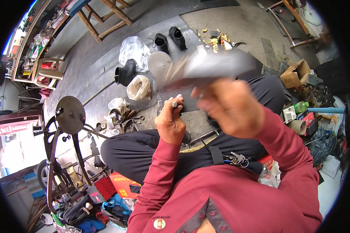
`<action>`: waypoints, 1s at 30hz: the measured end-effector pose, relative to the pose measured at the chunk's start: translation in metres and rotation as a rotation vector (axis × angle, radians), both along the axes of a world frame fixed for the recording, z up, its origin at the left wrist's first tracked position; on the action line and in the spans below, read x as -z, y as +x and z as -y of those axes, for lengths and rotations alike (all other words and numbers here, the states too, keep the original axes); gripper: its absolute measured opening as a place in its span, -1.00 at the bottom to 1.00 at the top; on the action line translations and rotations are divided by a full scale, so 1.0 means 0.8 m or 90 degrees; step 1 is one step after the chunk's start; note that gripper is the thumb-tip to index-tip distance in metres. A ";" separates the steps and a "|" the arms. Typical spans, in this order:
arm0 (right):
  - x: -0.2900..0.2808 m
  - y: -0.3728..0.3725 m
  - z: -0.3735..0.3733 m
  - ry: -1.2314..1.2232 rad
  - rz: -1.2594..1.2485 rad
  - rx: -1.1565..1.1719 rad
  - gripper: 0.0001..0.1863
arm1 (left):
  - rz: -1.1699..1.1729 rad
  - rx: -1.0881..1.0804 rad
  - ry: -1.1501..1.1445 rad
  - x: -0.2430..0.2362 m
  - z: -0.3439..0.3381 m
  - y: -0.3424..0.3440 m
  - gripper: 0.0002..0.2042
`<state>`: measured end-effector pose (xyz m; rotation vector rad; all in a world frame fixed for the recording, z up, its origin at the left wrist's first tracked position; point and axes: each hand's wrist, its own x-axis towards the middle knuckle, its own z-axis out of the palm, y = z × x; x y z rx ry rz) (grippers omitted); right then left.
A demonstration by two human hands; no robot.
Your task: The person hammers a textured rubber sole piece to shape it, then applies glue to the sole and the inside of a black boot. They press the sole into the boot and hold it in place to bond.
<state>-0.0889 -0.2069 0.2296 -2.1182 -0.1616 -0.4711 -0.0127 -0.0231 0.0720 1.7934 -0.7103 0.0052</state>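
Note:
My left hand (171, 122) is raised above my lap with its fingers closed. They pinch a small rod with a round grey tip (175, 104); the rest of the rod is hidden by the fingers. My right hand (231, 106) is smeared by motion, its fingers bent round the lower side of a long dark thing with a pale grey sheen (217, 68). That thing is too blurred to name for certain. Beneath the hands is a dark ribbed surface (189, 101). A flat grey rounded piece (159, 64) stands just left of the blurred thing.
Dark shoes (177, 38) and a black boot (125, 72) sit on the floor ahead, beside plastic bags (134, 52). An iron machine with a round wheel (70, 115) rises at left. Cardboard boxes (295, 73) and clutter fill the right. Keys (237, 159) hang at my waist.

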 end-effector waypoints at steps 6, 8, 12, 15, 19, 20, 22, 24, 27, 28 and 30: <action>0.037 -0.017 0.039 -0.071 -0.178 0.040 -0.70 | -0.014 0.026 -0.042 -0.003 0.004 0.006 -0.79; 0.031 -0.023 0.071 -0.103 -0.116 0.094 -0.65 | -0.054 0.035 -0.069 -0.005 0.003 0.009 -0.83; 0.033 -0.038 0.159 -0.260 -0.251 0.293 -0.66 | -0.254 0.036 -0.244 -0.011 -0.004 0.022 -0.89; 0.088 -0.067 0.251 -0.313 -0.336 0.331 -0.63 | -0.444 0.039 -0.420 -0.013 -0.019 0.040 -0.84; 0.234 -0.114 0.341 -0.339 -0.593 0.303 -0.55 | -0.531 -0.040 -0.479 0.009 -0.045 0.078 -0.72; 0.277 -0.134 0.340 -0.109 -0.631 0.389 -0.51 | -0.519 -0.049 -0.481 0.022 -0.053 0.087 -0.69; 0.350 -0.164 0.333 -0.144 -0.642 0.236 -0.48 | -0.538 -0.072 -0.387 0.060 -0.068 0.106 -0.66; 0.410 -0.189 0.303 -0.132 -0.724 0.231 -0.50 | -0.591 -0.173 -0.206 0.114 -0.077 0.117 -0.64; 0.466 -0.206 0.246 -0.142 -0.812 0.222 -0.53 | -0.669 -0.253 0.068 0.197 -0.090 0.127 -0.66; 0.476 -0.209 0.229 -0.148 -0.832 0.217 -0.54 | -0.681 -0.259 0.139 0.222 -0.093 0.132 -0.66; 0.489 -0.211 0.203 -0.158 -0.864 0.211 -0.56 | -0.578 -0.308 0.314 0.266 -0.089 0.142 -0.70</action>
